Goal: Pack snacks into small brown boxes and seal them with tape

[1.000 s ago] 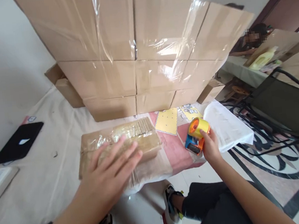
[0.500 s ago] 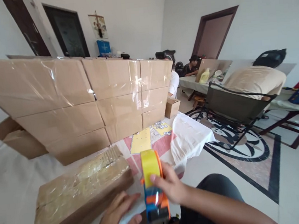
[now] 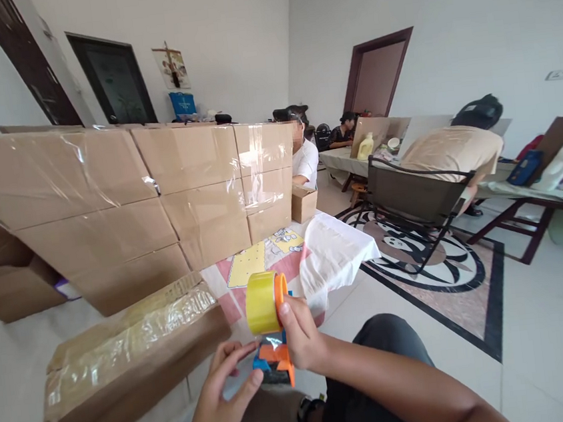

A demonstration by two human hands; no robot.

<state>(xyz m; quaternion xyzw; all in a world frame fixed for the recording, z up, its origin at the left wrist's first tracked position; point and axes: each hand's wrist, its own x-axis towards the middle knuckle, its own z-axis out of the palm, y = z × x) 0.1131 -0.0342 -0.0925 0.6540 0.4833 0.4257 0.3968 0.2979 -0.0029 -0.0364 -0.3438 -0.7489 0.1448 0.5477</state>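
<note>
My right hand (image 3: 302, 333) is closed around the side of a tape dispenser (image 3: 275, 352) with an orange and blue frame. A wide yellow roll of tape (image 3: 262, 302) sits at its top. My left hand (image 3: 228, 378) is beside the dispenser's lower end, thumb and index finger spread apart. The index fingertip reaches the edge by the tape strip; whether it touches the tape I cannot tell. To the left lies a long cardboard box (image 3: 136, 357), its top covered with shiny clear tape.
A wall of taped cardboard boxes (image 3: 198, 179) stands ahead on a patterned cloth (image 3: 247, 268). An open carton (image 3: 12, 286) is at far left. Beyond the boxes sits a person in white (image 3: 306, 161). At right, another person (image 3: 449, 153) leans forward in a black chair (image 3: 417, 190).
My view has turned right. The tape dispenser has turned in my right hand and shifted slightly left. A pale flat surface seen by my left hand no longer shows there.
</note>
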